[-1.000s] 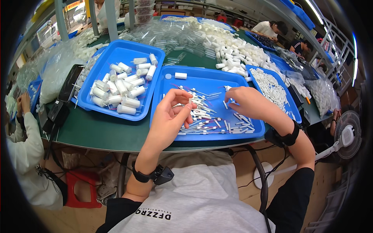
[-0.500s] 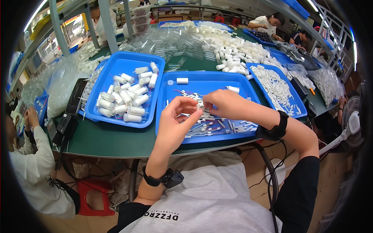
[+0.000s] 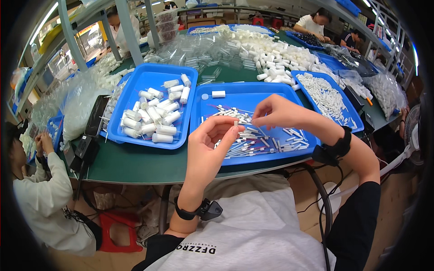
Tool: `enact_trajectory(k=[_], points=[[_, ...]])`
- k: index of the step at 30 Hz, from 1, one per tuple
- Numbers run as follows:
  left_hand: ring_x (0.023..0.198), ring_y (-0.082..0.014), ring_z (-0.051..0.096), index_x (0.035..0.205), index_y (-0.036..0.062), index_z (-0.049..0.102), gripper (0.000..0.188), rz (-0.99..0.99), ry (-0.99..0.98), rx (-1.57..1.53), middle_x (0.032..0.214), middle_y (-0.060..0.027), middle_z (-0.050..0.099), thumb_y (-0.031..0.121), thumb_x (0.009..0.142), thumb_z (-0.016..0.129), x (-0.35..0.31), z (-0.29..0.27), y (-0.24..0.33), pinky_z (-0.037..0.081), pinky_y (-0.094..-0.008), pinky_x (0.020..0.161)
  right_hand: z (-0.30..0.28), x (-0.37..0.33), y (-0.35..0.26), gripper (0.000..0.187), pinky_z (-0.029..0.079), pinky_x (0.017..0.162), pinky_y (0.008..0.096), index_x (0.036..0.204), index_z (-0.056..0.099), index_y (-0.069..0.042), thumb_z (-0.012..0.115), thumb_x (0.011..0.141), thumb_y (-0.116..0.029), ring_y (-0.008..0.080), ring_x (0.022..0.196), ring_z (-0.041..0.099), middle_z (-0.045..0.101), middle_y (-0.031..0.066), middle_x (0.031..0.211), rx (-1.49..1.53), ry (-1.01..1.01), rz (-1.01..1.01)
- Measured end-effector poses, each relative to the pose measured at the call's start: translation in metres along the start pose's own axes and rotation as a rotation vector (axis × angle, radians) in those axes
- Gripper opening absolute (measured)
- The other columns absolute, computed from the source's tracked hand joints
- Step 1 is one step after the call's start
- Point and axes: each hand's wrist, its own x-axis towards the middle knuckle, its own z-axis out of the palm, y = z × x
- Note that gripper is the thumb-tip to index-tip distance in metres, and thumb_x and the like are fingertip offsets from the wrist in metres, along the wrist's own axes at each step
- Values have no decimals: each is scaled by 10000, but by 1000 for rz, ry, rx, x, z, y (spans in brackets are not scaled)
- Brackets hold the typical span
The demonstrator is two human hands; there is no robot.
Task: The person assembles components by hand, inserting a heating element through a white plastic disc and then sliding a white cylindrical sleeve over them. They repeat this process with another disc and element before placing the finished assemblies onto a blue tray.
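Between the thumb and index finger of my left hand (image 3: 209, 143) is a small white tube piece (image 3: 235, 123), held upright. My right hand (image 3: 279, 112) is beside it on the right, fingertips pinched together over the middle blue tray (image 3: 199, 106). Whatever sits in that pinch is too small to make out. Below both hands lie several thin rods with white ends (image 3: 246, 147), some with pinkish threads. Short white tubes (image 3: 294, 140) lie at the tray's right side. A white cylinder (image 3: 218, 94) and a small translucent disc (image 3: 205, 96) rest near its far left corner.
To the left, a blue tray (image 3: 118, 118) holds white cylinders with thin rods sticking out. Another blue tray (image 3: 357, 122) on the right carries many small white tubes. Beyond are heaped white cylinders (image 3: 278, 58) and clear tubes (image 3: 199, 49). Co-workers sit at left and far right.
My right hand has drawn away to the right from my left hand, leaving a gap between them. The white tube piece in my left fingers now shows plainly. The whole view has shifted slightly.
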Motion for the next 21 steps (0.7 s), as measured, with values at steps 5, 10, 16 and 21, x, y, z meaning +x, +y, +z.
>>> enact_trajectory(k=[5,10,16,21], points=[[855,-135,653,1032,-29,595,172,-17,-102,-17,958,-119,673,48,880,619,-13,8,21,508,-239,753,-1,-67,-15,146,462,614,218,889,627,0,671,841,-131,79,695,578,639,37,805,459,195,-107],[787,-128,649,1038,-31,588,177,-70,-150,-6,943,-117,677,15,870,614,-22,-1,29,518,-231,666,16,-148,-18,106,484,606,208,919,601,7,632,818,19,99,729,610,632,73,855,628,498,-230],[794,-158,657,944,-69,607,132,-72,-338,-19,894,-147,659,-59,814,632,-32,24,28,536,-251,688,40,-184,-23,210,513,705,270,891,617,46,686,703,110,182,809,657,661,146,857,573,490,-355],[775,-146,650,926,-65,638,135,24,-410,88,884,-126,664,-59,792,652,-32,28,25,518,-239,697,51,-168,-28,229,510,725,266,904,629,16,696,700,97,173,826,662,693,137,859,242,563,-556]])
